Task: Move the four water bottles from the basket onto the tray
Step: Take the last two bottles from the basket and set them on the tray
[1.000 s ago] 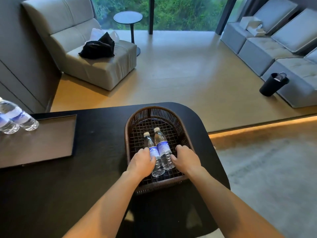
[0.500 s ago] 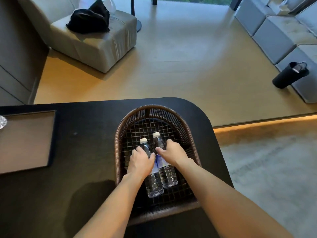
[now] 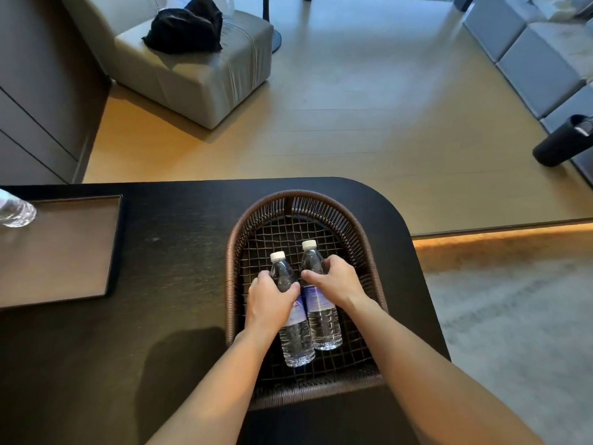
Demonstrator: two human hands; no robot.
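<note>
Two clear water bottles with white caps and blue labels lie side by side in the brown woven basket [image 3: 359, 229]. My left hand [image 3: 271, 301] is wrapped around the left bottle [image 3: 296, 340] at its upper body. My right hand [image 3: 333, 281] grips the right bottle [image 3: 324, 326] just below its neck. Both bottles are inside the basket, caps pointing away from me. The brown tray [image 3: 64, 248] sits at the left of the black table, and the base of another bottle [image 3: 14, 211] shows on its far left corner.
The black table [image 3: 160, 316] has a rounded right corner, with carpet below on the right. Beyond it are a wooden floor, a grey armchair [image 3: 192, 65] with a black bag, a grey sofa and a dark bin [image 3: 558, 142].
My hands went from resting beside the bottles to closing around them, one each. The view has tilted down, so the tray's bottles have mostly left the frame.
</note>
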